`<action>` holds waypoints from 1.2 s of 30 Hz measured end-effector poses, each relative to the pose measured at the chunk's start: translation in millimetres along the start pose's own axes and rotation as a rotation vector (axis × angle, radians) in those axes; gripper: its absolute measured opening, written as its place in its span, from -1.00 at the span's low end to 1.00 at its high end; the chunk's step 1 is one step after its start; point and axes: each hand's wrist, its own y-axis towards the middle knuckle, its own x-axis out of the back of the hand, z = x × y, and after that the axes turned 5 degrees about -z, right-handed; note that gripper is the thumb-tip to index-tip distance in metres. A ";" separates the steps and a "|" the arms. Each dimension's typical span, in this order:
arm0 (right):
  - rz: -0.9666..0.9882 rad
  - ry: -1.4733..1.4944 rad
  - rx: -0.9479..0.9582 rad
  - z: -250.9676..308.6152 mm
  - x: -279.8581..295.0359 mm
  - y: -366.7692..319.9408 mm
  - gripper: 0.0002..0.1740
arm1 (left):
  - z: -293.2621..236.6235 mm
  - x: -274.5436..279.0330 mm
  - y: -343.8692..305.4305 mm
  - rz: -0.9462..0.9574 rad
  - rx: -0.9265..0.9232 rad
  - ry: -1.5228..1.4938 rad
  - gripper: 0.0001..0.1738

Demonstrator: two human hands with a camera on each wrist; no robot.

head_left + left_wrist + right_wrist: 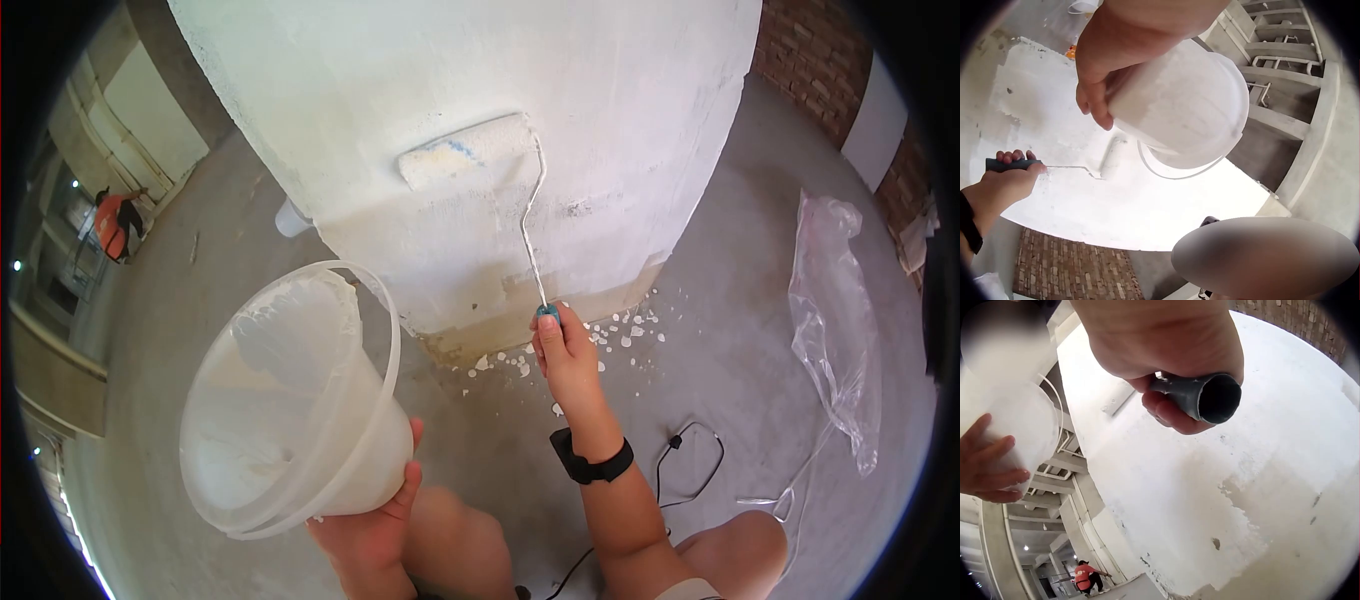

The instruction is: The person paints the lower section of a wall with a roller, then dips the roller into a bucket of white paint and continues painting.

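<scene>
My right hand [566, 358] grips the dark handle [1207, 400] of a paint roller [470, 150]. Its thin, paint-coated metal frame runs up to a white sleeve with a blue mark, lying against the whitened wall [620, 110]. On the left, my left hand [375, 525] holds a translucent white plastic bucket [390, 470] low on its side, fingers spread round it. The bucket is tilted, its mouth toward the head camera, and white paint coats the inside. Its handle loop [1179, 177] hangs below the rim in the left wrist view.
White paint drips [625, 330] spot the grey floor at the wall's unpainted foot. Clear plastic sheeting [835, 320] lies to the right, a black cable [690, 500] near my knee. A white container [292, 220] stands by the wall's left edge. Farther left, a person in orange [115, 225] crouches.
</scene>
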 end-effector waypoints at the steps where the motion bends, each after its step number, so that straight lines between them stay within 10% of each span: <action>1: -0.020 -0.030 0.008 -6.1 0.8 -0.5 -0.63 | 0.9 -0.8 0.3 0.008 0.001 0.003 -0.18; 26: -0.125 -0.365 -0.112 -215.6 21.0 -88.1 -0.64 | 9.2 -5.9 2.0 -0.007 0.016 0.006 -0.19; 36: -0.059 0.186 0.006 3.3 20.0 -11.7 -0.65 | 6.3 -2.8 5.0 -0.008 0.031 0.000 -0.20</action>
